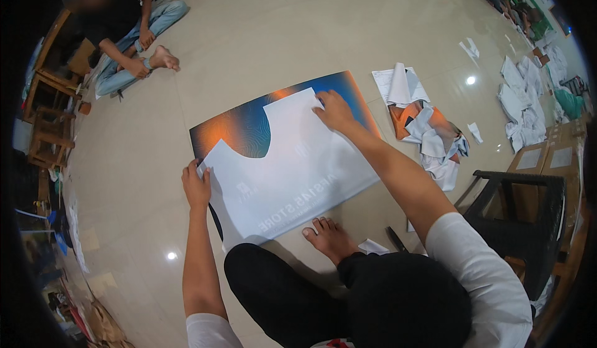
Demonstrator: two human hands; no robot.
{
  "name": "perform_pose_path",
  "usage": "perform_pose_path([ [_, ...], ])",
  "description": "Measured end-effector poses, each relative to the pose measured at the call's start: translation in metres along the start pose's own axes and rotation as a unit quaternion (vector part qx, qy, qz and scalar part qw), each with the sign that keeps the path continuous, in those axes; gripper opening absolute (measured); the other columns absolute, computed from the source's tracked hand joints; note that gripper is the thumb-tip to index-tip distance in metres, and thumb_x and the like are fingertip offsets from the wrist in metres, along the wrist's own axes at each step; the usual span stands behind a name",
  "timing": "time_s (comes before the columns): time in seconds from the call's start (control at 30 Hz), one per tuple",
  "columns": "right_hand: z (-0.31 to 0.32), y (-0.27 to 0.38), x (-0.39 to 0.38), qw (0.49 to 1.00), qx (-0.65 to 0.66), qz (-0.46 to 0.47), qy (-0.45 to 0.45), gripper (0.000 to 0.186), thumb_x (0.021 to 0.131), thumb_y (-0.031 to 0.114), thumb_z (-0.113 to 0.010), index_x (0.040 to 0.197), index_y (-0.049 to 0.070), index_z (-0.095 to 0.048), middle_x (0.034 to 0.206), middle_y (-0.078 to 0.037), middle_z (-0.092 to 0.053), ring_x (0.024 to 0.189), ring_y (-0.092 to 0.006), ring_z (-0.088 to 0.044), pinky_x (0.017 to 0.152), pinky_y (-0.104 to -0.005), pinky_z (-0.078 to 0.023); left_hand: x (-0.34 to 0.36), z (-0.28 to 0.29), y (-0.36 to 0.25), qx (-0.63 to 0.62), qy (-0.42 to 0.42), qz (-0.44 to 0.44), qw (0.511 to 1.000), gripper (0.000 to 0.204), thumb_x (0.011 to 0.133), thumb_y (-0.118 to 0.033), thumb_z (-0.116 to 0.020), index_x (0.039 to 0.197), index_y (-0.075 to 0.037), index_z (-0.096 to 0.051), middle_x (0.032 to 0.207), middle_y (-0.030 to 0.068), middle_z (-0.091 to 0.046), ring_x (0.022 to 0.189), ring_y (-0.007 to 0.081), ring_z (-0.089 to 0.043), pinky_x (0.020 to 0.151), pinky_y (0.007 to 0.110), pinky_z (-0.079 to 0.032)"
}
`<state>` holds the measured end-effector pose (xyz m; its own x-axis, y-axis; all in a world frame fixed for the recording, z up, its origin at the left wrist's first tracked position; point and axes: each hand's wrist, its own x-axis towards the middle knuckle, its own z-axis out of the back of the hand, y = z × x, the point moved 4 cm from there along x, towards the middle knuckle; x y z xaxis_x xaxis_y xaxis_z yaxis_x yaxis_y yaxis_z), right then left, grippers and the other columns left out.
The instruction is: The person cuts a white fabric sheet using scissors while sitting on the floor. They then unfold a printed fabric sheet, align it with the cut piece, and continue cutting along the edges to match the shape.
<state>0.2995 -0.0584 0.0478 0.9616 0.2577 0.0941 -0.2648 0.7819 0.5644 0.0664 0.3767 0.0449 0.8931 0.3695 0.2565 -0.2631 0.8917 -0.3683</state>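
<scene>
A white shirt panel (292, 155) with a curved neckline and faint reversed print lies on the floor, over a blue and orange printed fabric piece (236, 124). The printed piece shows inside the neckline and along the far edge. At the panel's left shoulder, my left hand (198, 186) is closed, thumb and fingers pinching the edge. My right hand (336, 111) bends over the other shoulder at the far right, its fingers closed on the fabric there. Whether either hand also grips the printed layer is hidden.
Fabric scraps (432, 136) and a sheet of paper lie to the right. By my bare foot (329, 239) is a dark-handled tool (396, 240). A black stool (522, 223) and cardboard boxes (563, 161) stand at the right. Another person (124, 31) sits at the far left.
</scene>
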Motion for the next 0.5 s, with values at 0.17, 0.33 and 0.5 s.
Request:
perform_pose_path([
  [0.17,-0.023,-0.002,0.047,1.0,-0.024,-0.015,-0.006,0.035,0.095,0.024,-0.081,0.126,0.008,-0.074,0.123,-0.018,-0.065,0.116,-0.0347,-0.067,0.097,-0.0478,-0.055,0.039,-0.018,-0.014,-0.018,0.09,-0.037,0.995,0.026,0.094,-0.017,-0.081,0.117,-0.008,-0.072,0.114,0.0117,-0.07,0.112,0.0346,-0.065,0.099,0.05,-0.051],
  [0.33,-0.033,0.0,0.05,0.999,0.036,-0.007,0.02,0.021,0.096,0.023,-0.08,0.106,0.006,-0.073,0.116,-0.013,-0.066,0.11,-0.0323,-0.067,0.094,-0.0465,-0.055,0.044,-0.021,-0.01,0.013,0.093,-0.053,0.994,0.016,0.096,-0.015,-0.079,0.108,-0.008,-0.071,0.11,0.0082,-0.07,0.109,0.0316,-0.065,0.097,0.047,-0.049],
  [0.5,-0.014,0.003,0.039,0.995,0.04,0.071,-0.049,0.018,0.101,0.02,-0.076,0.105,0.004,-0.069,0.104,-0.013,-0.069,0.095,-0.0332,-0.069,0.086,-0.0435,-0.055,0.045,-0.02,-0.023,0.014,0.092,-0.062,0.994,0.014,0.103,-0.013,-0.07,0.113,-0.005,-0.065,0.113,0.0092,-0.072,0.11,0.0306,-0.066,0.103,0.045,-0.045],
])
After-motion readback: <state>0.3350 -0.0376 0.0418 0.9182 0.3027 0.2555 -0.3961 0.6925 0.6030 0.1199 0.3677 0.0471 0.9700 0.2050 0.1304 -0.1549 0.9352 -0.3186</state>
